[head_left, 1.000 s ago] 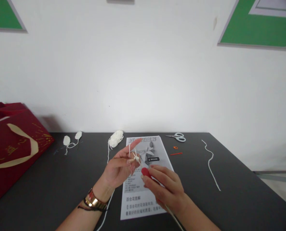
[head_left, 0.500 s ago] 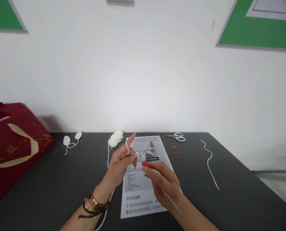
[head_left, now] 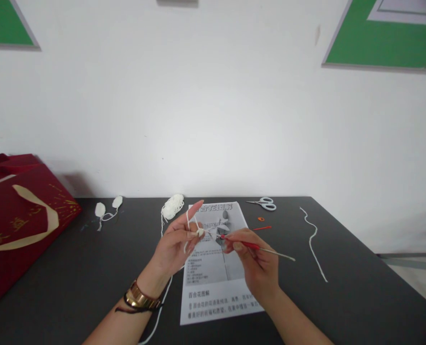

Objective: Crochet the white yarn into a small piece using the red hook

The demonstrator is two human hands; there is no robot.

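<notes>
My left hand (head_left: 175,244) pinches a small white crochet piece (head_left: 200,232) above the table, with white yarn looped over its raised forefinger. The yarn strand (head_left: 162,314) trails down past my wrist toward the table's front edge. My right hand (head_left: 254,261) grips a crochet hook (head_left: 266,249) with a red grip and a thin metal shaft that points right; its tip meets the white piece. Both hands hover over a printed instruction sheet (head_left: 213,282) lying on the dark table (head_left: 360,297).
A white yarn ball (head_left: 172,207) lies behind the sheet. Two small white crocheted pieces (head_left: 107,208) sit at back left beside a red gift bag (head_left: 15,215). Scissors (head_left: 265,204), small orange markers (head_left: 261,224) and a loose white yarn length (head_left: 313,242) lie at right.
My right hand has turned the hook from pointing down toward me to lying nearly level with its shaft to the right. Its tip has come up to the white piece in my left hand.
</notes>
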